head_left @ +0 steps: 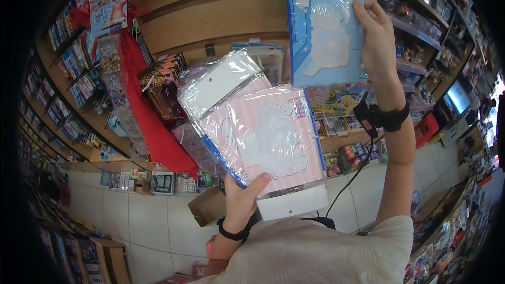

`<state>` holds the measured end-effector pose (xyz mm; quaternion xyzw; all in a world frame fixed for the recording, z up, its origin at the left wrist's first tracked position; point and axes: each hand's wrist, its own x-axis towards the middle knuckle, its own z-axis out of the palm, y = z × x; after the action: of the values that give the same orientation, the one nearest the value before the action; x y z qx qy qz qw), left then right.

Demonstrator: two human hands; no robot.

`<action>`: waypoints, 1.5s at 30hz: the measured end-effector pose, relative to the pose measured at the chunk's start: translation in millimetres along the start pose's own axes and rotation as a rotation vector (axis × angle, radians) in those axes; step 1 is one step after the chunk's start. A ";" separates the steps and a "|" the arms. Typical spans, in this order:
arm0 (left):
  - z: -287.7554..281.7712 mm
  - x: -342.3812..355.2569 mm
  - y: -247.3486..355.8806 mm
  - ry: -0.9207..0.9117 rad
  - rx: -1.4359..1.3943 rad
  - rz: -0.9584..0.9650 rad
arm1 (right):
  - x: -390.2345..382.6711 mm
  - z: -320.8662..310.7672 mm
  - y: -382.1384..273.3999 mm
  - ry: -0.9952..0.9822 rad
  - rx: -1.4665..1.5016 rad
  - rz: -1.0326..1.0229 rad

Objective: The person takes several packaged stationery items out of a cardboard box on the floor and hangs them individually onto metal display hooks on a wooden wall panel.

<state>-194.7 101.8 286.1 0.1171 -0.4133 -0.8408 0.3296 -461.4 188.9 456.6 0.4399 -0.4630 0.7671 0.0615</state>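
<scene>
In front of a wooden slat wall [210, 16] in a crowded shop, a person handles flat packaged goods with both hands. The left hand [243, 200] is closed around the lower edge of a small stack of plastic-wrapped packs, thumb pressed on the front of the pink pack [273, 137], which shows a pale cut-out figure; behind it sits at least one more sleeve with a white header card [223, 81], though how many lie in the stack is hard to tell. The right hand [376, 34] is raised high, fingers pinched on the right edge of a blue pack [321, 26] of the same kind, held against the wall's upper right part, close to its top edge. A dark strap [386, 118] with a cable circles the right wrist.

The step in hand looks like placing or taking the blue pack at a wall hook, with the pink stack waiting. The next move would call for lining the pack's hanging hole with a peg, which is not visible here, while the left hand keeps the stack from fanning apart. A red cloth [150, 110] hangs to the left.
</scene>
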 end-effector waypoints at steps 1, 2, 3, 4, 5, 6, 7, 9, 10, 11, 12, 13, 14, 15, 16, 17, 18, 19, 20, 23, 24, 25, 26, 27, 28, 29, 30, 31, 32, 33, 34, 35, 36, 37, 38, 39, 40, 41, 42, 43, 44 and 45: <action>4.1 0.3 1.9 -0.022 0.030 0.025 | -0.6 1.0 -0.6 -0.006 0.001 -0.009; 5.8 0.2 2.7 -0.045 0.060 0.050 | -0.9 1.6 -1.3 -0.006 0.003 -0.010; 5.4 -0.3 2.7 -0.045 0.060 0.051 | -1.0 2.1 -2.4 0.001 0.001 -0.018; 4.4 -0.7 2.0 -0.036 0.100 0.065 | -0.9 2.2 -3.1 0.008 -0.001 -0.026; 3.3 -0.8 1.1 -0.027 0.139 0.079 | -0.5 1.5 -3.3 0.008 0.000 -0.027; 1.9 -0.9 0.4 -0.028 0.139 0.080 | 0.2 0.5 -3.7 0.006 -0.014 -0.049; 0.4 -0.7 -0.4 -0.031 0.190 0.096 | 1.0 -0.5 -3.7 0.004 -0.028 -0.070; -1.3 -0.2 -1.4 -0.034 0.241 0.114 | 3.1 -1.8 -3.4 0.042 -0.024 -0.121; -1.7 0.3 -1.7 -0.035 0.252 0.121 | 4.9 -2.6 -3.2 0.080 -0.020 -0.171; -1.9 1.0 -2.3 -0.036 0.262 0.128 | 10.0 -6.4 -4.1 0.081 -0.021 -0.174; -2.5 1.4 -4.0 -0.042 0.261 0.128 | 17.2 -13.8 -7.2 0.143 0.048 -0.177; -3.2 1.9 -6.5 -0.041 0.259 0.122 | 23.4 -20.5 -9.7 0.206 0.116 -0.182; -3.5 1.8 -8.5 -0.042 0.257 0.116 | 27.4 -26.1 -11.4 0.209 0.110 -0.189; -3.2 1.5 -9.5 -0.056 0.253 0.120 | 32.0 -31.9 -13.6 0.226 0.072 -0.205; -3.6 0.1 -10.6 0.003 0.252 0.103 | 36.3 -36.8 -15.6 0.244 0.032 -0.223; -4.5 -1.7 -11.5 0.059 0.249 0.086 | 38.2 -43.2 -7.9 0.247 -0.024 -0.248; -4.4 -3.5 -7.4 0.046 0.239 0.079 | 37.9 -46.7 -1.4 0.246 -0.031 -0.277; -8.0 -5.3 -6.8 0.052 0.246 0.062 | 35.3 -47.3 4.5 0.234 -0.132 -0.270; -11.4 -4.5 -8.4 0.059 0.254 0.045 | 34.7 -45.3 6.3 0.225 -0.232 -0.261; -14.2 -2.5 -9.0 0.089 0.271 0.047 | 25.4 -26.3 1.5 0.194 -0.177 -0.193; -13.4 -3.2 -10.1 0.078 0.271 0.047 | 25.6 -26.4 0.6 0.179 -0.192 -0.196; -11.8 -4.0 -11.9 0.127 0.227 0.061 | 26.9 -24.7 -0.7 0.167 -0.183 -0.214; -10.9 -4.0 -12.4 0.178 0.183 0.074 | 28.4 -23.0 -1.2 0.155 -0.173 -0.231; -9.3 -3.7 -9.7 0.143 0.195 0.058 | 29.5 -22.3 -2.4 0.160 -0.173 -0.233; -7.8 -3.9 -8.5 0.139 0.199 0.057 | 30.2 -21.8 -3.7 0.151 -0.194 -0.210; -6.5 -4.5 -7.9 0.136 0.192 0.062 | 30.8 -21.3 -4.2 0.141 -0.215 -0.186; -5.5 -4.2 -7.8 0.137 0.186 0.069 | 32.4 -20.6 -2.7 0.144 -0.212 -0.186; -5.3 -3.6 -7.3 0.137 0.190 0.069 | 33.8 -19.9 -1.0 0.144 -0.225 -0.183; -5.4 -3.0 -6.7 0.114 0.186 0.082 | 35.3 -19.7 0.4 0.145 -0.238 -0.181; -6.0 -2.1 -5.8 0.088 0.182 0.094 | 36.6 -20.0 1.4 0.151 -0.226 -0.165; -6.5 -1.6 -5.8 0.084 0.188 0.094 | 38.6 -19.6 1.3 0.158 -0.224 -0.165; -7.2 -1.4 -6.5 0.096 0.187 0.104 | 40.7 -19.0 0.3 0.158 -0.208 -0.174; -8.1 -1.6 -7.0 0.110 0.186 0.114 | 41.4 -17.3 -1.1 0.158 -0.190 -0.181; -8.6 -1.9 -7.3 0.108 0.191 0.114 | 41.3 -16.0 -3.9 0.163 -0.188 -0.181; -9.0 -2.4 -7.7 0.130 0.182 0.118 | 41.0 -14.5 -7.9 0.171 -0.209 -0.157; -8.9 -2.8 -7.8 0.152 0.171 0.122 | 40.7 -14.3 -10.1 0.178 -0.230 -0.132; -9.0 -2.9 -7.4 0.149 0.175 0.122 | 42.0 -15.8 -8.6 0.183 -0.229 -0.132; -9.0 -3.0 -7.0 0.141 0.168 0.118 | 44.9 -18.1 -5.8 0.161 -0.229 -0.143; -9.2 -3.1 -6.5 0.134 0.160 0.111 | 45.4 -17.8 -5.7 0.140 -0.230 -0.153; -9.1 -3.6 -6.2 0.132 0.163 0.109 | 44.0 -17.1 -5.2 0.144 -0.230 -0.152; -8.7 -4.5 -6.1 0.119 0.191 0.104 | 41.9 -15.4 -4.4 0.138 -0.199 -0.135; -8.5 -5.2 -6.0 0.107 0.218 0.101 | 40.7 -13.4 -4.8 0.130 -0.166 -0.119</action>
<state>-189.5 102.6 275.7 0.1759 -0.4894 -0.7657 0.3784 -491.9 189.2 487.1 0.4092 -0.4930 0.7481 0.1728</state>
